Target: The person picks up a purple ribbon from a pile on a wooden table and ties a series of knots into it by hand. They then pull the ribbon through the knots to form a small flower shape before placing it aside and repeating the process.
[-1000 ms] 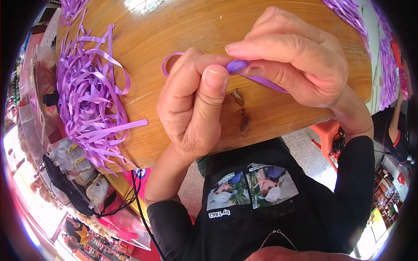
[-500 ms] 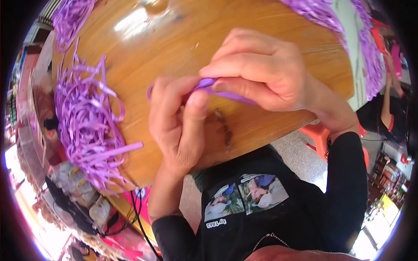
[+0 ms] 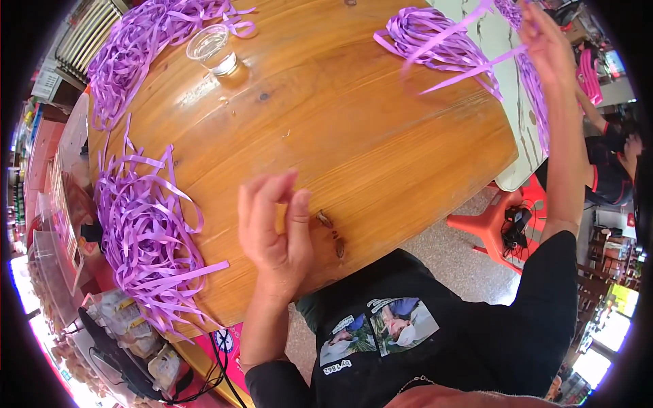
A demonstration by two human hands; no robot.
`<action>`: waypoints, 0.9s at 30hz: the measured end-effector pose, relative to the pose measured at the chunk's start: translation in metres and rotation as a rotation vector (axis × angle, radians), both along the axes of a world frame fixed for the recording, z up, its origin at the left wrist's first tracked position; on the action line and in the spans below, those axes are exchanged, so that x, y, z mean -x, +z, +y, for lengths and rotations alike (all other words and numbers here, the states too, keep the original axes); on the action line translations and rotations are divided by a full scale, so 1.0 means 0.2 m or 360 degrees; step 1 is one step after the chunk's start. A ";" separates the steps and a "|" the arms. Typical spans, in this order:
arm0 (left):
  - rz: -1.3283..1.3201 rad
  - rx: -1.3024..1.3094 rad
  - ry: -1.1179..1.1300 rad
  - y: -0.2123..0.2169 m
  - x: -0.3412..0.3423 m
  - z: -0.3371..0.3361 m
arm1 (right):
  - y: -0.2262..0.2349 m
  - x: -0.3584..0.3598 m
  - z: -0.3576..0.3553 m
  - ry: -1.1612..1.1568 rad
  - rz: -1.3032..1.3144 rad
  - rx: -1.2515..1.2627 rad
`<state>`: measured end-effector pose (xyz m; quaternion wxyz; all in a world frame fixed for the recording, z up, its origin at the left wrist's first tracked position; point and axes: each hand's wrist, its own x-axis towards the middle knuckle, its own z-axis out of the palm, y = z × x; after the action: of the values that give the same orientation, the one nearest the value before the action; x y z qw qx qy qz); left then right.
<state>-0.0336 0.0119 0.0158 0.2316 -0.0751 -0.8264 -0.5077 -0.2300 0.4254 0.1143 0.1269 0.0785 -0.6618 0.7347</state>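
My left hand (image 3: 275,228) hovers over the near part of the wooden table (image 3: 340,143). Its fingers are curled loosely with the thumb apart, and nothing shows between them. Stretched out to the far right, my right hand (image 3: 544,44) is raised over the white marbled table (image 3: 517,171). A strip of purple ribbon (image 3: 469,73) runs from its fingers back to the left, and another length beside it is blurred. Just beneath lies a bundle of purple ribbons (image 3: 425,37) at the wooden table's right side.
A tangled heap of purple ribbons (image 3: 146,231) lies along the left edge, and another heap (image 3: 132,58) at the far left. Next to that stands a clear plastic cup (image 3: 212,51). An orange stool (image 3: 486,224) holds a black cable. Another person (image 3: 609,163) sits at the right.
My hands have come apart. The right one has swung away to the far right with the purple ribbon; the left has let go of it and stays near the same place.
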 end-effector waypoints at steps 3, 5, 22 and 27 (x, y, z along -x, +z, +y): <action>-0.0034 0.0095 -0.0028 -0.03 0.00 0.02 | 0.06 0.15 0.29 -0.0548 0.0333 -0.0284; 0.0103 0.0173 -0.0161 -0.06 0.01 0.02 | 0.05 0.24 0.40 -0.0693 0.0379 -0.0516; 0.0446 0.0682 -0.0362 -0.15 -0.02 0.03 | -0.32 -0.12 -1.41 0.0754 0.0936 -0.1541; 0.0444 0.0763 -0.0402 -0.17 -0.02 0.05 | -0.34 -0.35 -2.02 0.1263 0.1440 -0.1240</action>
<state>-0.0294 0.0218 -0.0176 0.2536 -0.2989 -0.8669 -0.3079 -0.1597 0.0223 0.0459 0.0749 0.6499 -0.6799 0.3313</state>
